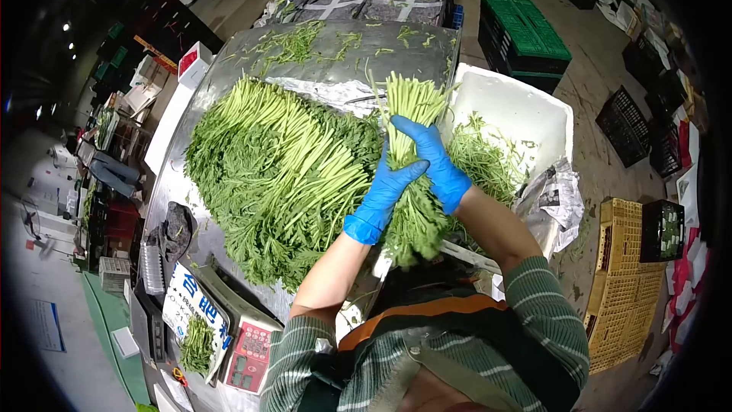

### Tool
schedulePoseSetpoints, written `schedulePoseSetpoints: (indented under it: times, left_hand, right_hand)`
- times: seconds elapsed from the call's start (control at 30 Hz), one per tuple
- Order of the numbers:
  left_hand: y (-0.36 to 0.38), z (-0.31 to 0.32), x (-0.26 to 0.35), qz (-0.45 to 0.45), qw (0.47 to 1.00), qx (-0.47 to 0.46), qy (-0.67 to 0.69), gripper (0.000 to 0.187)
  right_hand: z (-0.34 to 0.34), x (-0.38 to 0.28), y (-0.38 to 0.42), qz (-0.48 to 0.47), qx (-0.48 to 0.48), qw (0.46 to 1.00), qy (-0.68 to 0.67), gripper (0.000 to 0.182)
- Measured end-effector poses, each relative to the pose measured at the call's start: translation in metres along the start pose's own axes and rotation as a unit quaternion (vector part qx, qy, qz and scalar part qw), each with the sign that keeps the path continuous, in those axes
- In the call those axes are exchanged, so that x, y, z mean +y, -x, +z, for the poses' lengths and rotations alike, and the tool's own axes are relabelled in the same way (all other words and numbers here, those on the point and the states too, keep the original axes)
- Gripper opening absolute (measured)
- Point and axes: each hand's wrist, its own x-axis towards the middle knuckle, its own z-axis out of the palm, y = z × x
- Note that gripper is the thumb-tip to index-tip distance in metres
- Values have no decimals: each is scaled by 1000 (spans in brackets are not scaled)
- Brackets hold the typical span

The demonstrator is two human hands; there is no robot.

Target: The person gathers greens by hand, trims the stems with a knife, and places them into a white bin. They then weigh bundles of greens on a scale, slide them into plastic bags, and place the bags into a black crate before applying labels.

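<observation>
My left hand (386, 189) and my right hand (433, 159), both in blue gloves, are closed around an upright bunch of leafy greens (414, 225). Its pale cut stems point away from me and its feathery leaves hang toward my body. The right fingers wrap the stems above the left hand, whose thumb presses across the middle of the bunch. Left of my hands a large heap of the same greens (282, 175) lies on the metal table (351, 61), stems and leaves in layers. Beside my right forearm, a white foam box (545, 118) holds loose green trimmings (484, 156).
A scale with a red keypad (250, 355) stands at the lower left, a small bunch of greens (198, 345) on its pan. Orange-handled scissors (180, 376) lie nearby. Green-lidded crates (526, 34) and yellow crates (625, 282) stand on the floor to the right.
</observation>
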Motion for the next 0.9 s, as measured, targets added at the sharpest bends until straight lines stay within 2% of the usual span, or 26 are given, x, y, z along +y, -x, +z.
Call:
schedulePoseSetpoints:
  times: [0.07,0.1,0.17,0.2,0.27,0.3,0.33,0.37,0.4,0.43,0.47,0.53,0.57,0.63,0.67,0.7,0.73,0.77,0.83,0.87,0.9]
  left_hand:
    - [4,-5,19,-66,998,10,6,61]
    - [5,-9,26,-72,997,12,-15,57]
    - [9,-12,42,-88,994,36,-47,46]
    - [8,-16,46,-108,992,53,-37,42]
    - [4,-39,42,-165,984,67,33,31]
    - [8,-34,52,-168,977,87,98,29]
    - [14,-26,63,-169,966,109,163,28]
    - [17,-25,66,-147,958,111,220,27]
    - [19,-27,68,-139,955,107,240,25]
    - [20,-30,70,-131,951,103,260,24]
    - [17,-38,66,-146,933,54,323,23]
    - [17,-35,69,-129,948,60,284,23]
    - [8,-46,56,-98,942,-4,321,23]
    - [8,-41,55,-108,922,-15,371,23]
    - [7,-40,55,-107,920,-35,376,23]
    - [6,-37,56,-111,915,-18,388,23]
    - [7,-35,56,-115,909,0,401,24]
    - [7,-41,52,-137,907,5,397,24]
    - [3,-37,49,-127,916,29,380,24]
    - [-2,-36,44,-124,926,39,354,24]
    - [-6,-34,41,-133,924,25,358,24]
  right_hand:
    - [0,18,-6,-125,-31,980,152,35]
    - [-9,22,-25,-37,-99,970,219,44]
    - [-3,4,-36,-59,-257,901,343,54]
    - [-3,5,-47,-88,-283,884,362,58]
    - [-6,-13,-66,120,-394,862,295,59]
    - [-20,-1,-97,255,-392,825,317,58]
    - [-30,5,-118,249,-412,844,235,58]
    - [-23,3,-129,134,-419,874,207,56]
    - [-45,37,-167,28,-346,905,248,55]
    - [-49,36,-176,-107,-223,814,525,47]
    - [-47,31,-175,-155,-112,616,764,40]
    - [-69,56,-196,-140,-79,468,869,29]
    - [-80,66,-208,-143,-81,469,868,29]
    - [-97,77,-219,-125,-91,475,866,22]
    - [-105,78,-219,-175,-77,522,831,14]
    - [-107,72,-216,-175,-78,521,832,14]
    - [-105,58,-206,-166,-25,659,733,16]
    - [-102,42,-196,-154,30,776,610,20]
    - [-93,9,-159,-186,57,845,497,23]
    - [-88,-1,-139,-221,34,861,457,27]
    - [-74,-20,-106,-192,22,847,494,26]
